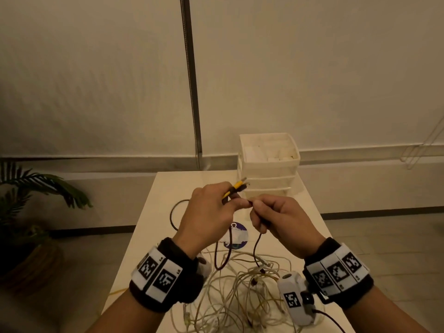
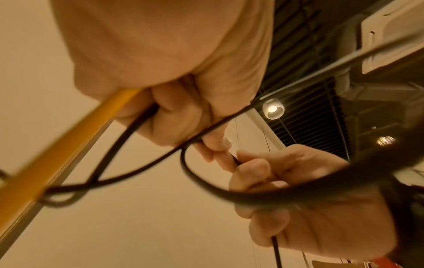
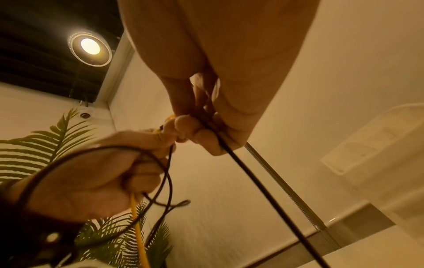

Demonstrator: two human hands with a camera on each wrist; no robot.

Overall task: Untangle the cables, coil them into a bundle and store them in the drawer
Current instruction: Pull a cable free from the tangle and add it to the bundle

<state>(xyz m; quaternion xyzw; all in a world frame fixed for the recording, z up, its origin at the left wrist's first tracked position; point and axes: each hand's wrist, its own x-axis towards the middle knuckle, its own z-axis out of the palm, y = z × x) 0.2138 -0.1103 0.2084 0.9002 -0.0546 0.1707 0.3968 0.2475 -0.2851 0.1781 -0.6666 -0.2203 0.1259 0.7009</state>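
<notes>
While our left hand (image 1: 206,210) grips the yellow cable (image 1: 234,188) plus black cable (image 1: 217,255) loops, our right hand (image 1: 281,219) pinches the black cable above the counter (image 1: 165,188); white cables (image 1: 240,292) lie tangled below, near the drawer unit (image 1: 269,164).

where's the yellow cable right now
In the head view the yellow cable sits in the left hand, just left of the drawer unit, with the black cable.

Bare worktop (image 1: 168,188) lies open on the far left, crossed only by a loop of black cable (image 1: 173,213). The drawer unit (image 1: 269,164) blocks the far right corner. A tangle of white cables (image 1: 240,289) covers the near half, below both raised hands, with a round sticker (image 1: 236,236) lying flat between.
</notes>
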